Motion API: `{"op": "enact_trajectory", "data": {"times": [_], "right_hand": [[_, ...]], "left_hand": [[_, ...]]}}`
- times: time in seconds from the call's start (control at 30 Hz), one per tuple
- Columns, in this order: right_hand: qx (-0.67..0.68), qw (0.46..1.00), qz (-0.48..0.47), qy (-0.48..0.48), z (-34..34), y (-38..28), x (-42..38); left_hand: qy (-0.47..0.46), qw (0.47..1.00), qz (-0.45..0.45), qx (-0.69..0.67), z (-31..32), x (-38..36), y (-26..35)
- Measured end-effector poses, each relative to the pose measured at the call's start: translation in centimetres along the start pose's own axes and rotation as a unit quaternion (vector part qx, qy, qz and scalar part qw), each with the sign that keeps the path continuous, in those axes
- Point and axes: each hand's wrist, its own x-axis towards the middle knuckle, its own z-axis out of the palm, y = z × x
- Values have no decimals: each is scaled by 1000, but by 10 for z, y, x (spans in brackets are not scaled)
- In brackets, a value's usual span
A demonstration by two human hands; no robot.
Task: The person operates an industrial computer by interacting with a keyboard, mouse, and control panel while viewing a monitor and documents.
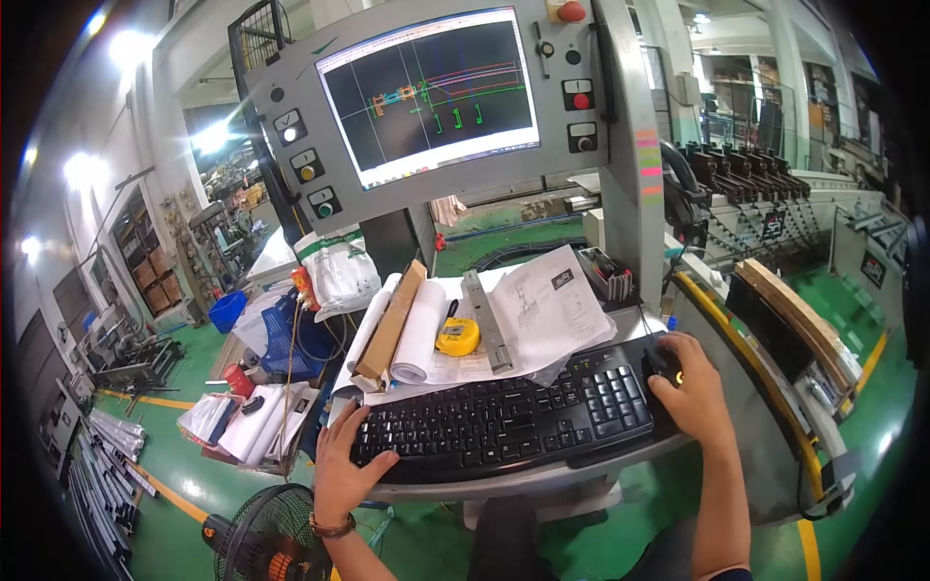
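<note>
One left hand (344, 470), its fingers spread apart, rests on the left end of the black keyboard (504, 421); one right hand (693, 387) is clasped over the computer mouse (661, 363), just beyond the opposite end. Both devices lie on the surface (542, 476). Behind the keyboard, a yellow tape measure (457, 337) sits on paper beside a metal bar (487, 324) and a printed drawing (547, 310). Farther back, a monitor (431, 97) displays coloured linework.

Left hand (344, 470) spread at near-left end of black keyboard (494, 426). Right hand (693, 387) curled over black mouse (663, 361). Beyond and between hands: yellow tape measure (458, 337), metal bar (486, 324) just right of it, both on paper sheets (554, 305). Screen with line drawing (436, 97) above both hands.
</note>
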Motion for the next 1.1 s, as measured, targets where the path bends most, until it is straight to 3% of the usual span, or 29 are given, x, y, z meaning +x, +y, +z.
{"op": "enact_trajectory", "data": {"times": [0.4, 0.6, 0.7, 1.1], "right_hand": [[0, 1000, -9, -4, -1, -2, 0], [18, 998, 53, -23, -5, -12, 0], [-3, 1000, -6, -9, -1, -1, 0], [-10, 1000, -7, -16, -2, -2, 0]], "left_hand": [[1, 1000, 14, 13, 1, 1, -4], [3, 1000, 10, 4, 0, 0, -1], [3, 1000, 12, 3, 0, 1, 0], [-1, 1000, 4, 10, -1, 0, 0]]}}
